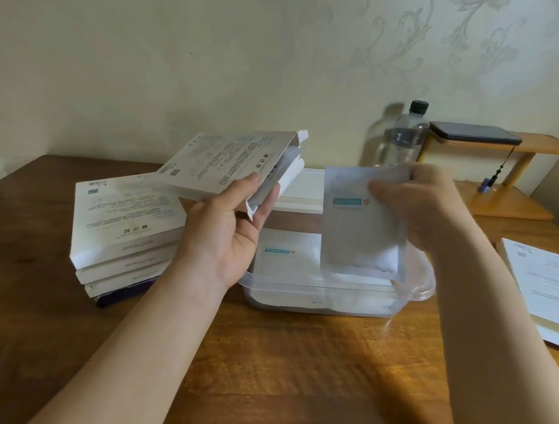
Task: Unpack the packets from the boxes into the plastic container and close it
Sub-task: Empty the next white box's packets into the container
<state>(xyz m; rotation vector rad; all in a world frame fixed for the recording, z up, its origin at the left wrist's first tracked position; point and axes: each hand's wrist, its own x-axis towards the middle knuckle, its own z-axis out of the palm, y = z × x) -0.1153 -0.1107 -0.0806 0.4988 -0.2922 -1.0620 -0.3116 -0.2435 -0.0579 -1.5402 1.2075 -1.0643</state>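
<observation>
My left hand (227, 227) grips a white printed box (221, 166) with its end flap open, held tilted above the table. My right hand (417, 203) holds a white packet (361, 232) with a teal label by its upper right corner, hanging over the clear plastic container (413, 291). White packets (284, 259) lie inside the container. A stack of three closed white boxes (124, 232) rests left of the container. A white lid-like slab (303, 190) lies behind the container.
The wooden table (275, 363) carries a flattened box or printed sheets (548, 289) at the right edge. Behind stand a clear bottle with a black cap (408, 135) and a small wooden shelf (511, 171) with a dark phone (474, 134). The wall is close behind.
</observation>
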